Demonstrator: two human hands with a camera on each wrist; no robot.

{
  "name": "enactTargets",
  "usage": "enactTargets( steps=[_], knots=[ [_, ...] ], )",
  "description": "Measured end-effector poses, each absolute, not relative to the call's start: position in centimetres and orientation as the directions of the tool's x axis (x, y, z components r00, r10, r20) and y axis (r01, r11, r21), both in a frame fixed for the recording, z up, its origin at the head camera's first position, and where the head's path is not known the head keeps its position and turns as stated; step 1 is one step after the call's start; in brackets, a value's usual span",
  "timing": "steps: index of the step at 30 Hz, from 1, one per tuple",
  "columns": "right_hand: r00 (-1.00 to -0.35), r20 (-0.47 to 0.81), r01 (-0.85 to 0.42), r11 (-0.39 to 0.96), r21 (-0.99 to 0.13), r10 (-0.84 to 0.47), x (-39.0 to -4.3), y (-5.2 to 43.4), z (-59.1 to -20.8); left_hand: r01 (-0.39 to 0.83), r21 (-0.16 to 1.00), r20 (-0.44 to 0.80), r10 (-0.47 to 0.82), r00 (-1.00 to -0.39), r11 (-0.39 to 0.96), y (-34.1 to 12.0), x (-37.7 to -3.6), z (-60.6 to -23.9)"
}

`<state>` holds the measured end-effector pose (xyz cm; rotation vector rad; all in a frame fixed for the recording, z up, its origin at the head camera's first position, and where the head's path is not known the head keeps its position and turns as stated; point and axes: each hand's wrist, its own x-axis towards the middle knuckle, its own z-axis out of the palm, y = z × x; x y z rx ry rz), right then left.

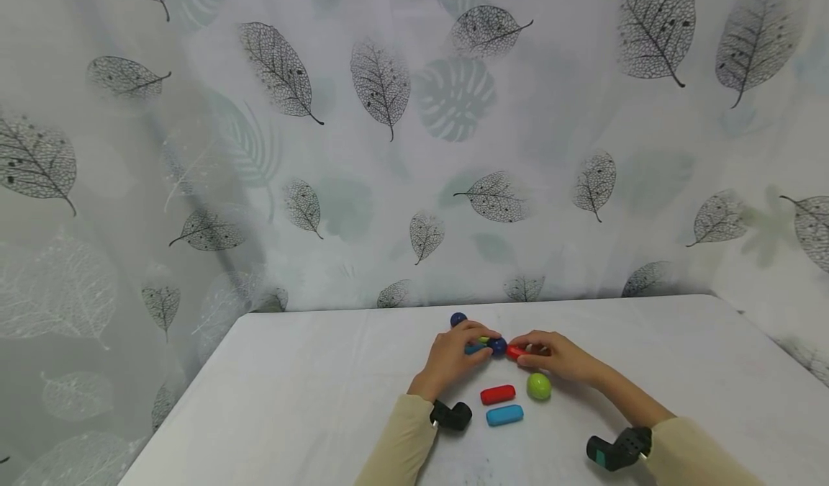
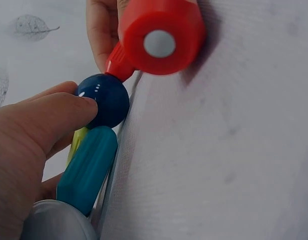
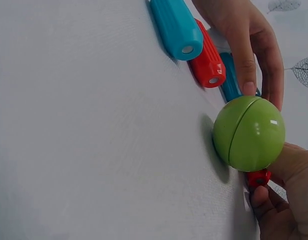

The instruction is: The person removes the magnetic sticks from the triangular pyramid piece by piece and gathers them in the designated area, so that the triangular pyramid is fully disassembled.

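Observation:
My left hand [image 1: 468, 343] pinches a dark blue ball [image 1: 497, 345], with the thumb [image 2: 68, 107] pressed on the ball [image 2: 107, 100]. A teal rod [image 2: 86, 170] and a yellow-green rod [image 2: 77, 142] hang from that ball inside the hand. My right hand [image 1: 532, 351] pinches a short red rod [image 1: 516, 352] whose end touches the ball from the right. In the right wrist view that red rod [image 3: 258, 177] shows between the fingers of the right hand [image 3: 281, 200], behind a green ball [image 3: 249, 132]. Both hands stay low over the white table [image 1: 311, 399].
A loose red rod [image 1: 497, 394], a light blue rod [image 1: 504, 415] and the green ball [image 1: 539, 386] lie just in front of the hands. A second dark blue ball [image 1: 458, 319] sits behind the left hand. A leaf-print curtain [image 1: 388, 147] hangs behind the table.

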<state>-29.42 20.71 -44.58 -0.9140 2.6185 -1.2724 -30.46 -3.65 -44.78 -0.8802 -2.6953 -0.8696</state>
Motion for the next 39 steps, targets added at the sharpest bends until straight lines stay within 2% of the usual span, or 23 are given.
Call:
enactTargets(
  steps=[8, 16, 21, 27, 39],
  knots=[
    [-0.809, 0.17, -0.466, 0.439, -0.768, -0.562, -29.2, 21.4, -44.8, 0.585, 0.479, 0.343, 0.475, -0.811, 0.654, -3.5, -30.6, -45.0],
    [-0.844, 0.145, -0.411, 0.447, -0.794, -0.517, -28.6, 21.8, -45.0, 0.59, 0.476, 0.355, 0.471, -0.807, 0.652, -3.4, -30.5, -45.5],
    [-0.851, 0.235, -0.469, 0.476, -0.744, -0.47, -27.8, 21.8, -44.6, 0.596, 0.468, 0.374, 0.466, -0.802, 0.652, -3.5, -30.5, -45.4],
    [-0.821, 0.367, -0.547, 0.423, -0.722, -0.437, -26.9, 21.3, -43.5, 0.591, 0.468, 0.371, 0.461, -0.806, 0.657, -3.7, -30.5, -45.2],
    [-0.771, 0.444, -0.622, 0.389, -0.68, -0.457, -24.4, 19.7, -42.2, 0.6, 0.481, 0.38, 0.465, -0.8, 0.639, -4.0, -30.7, -45.3]
  ],
)
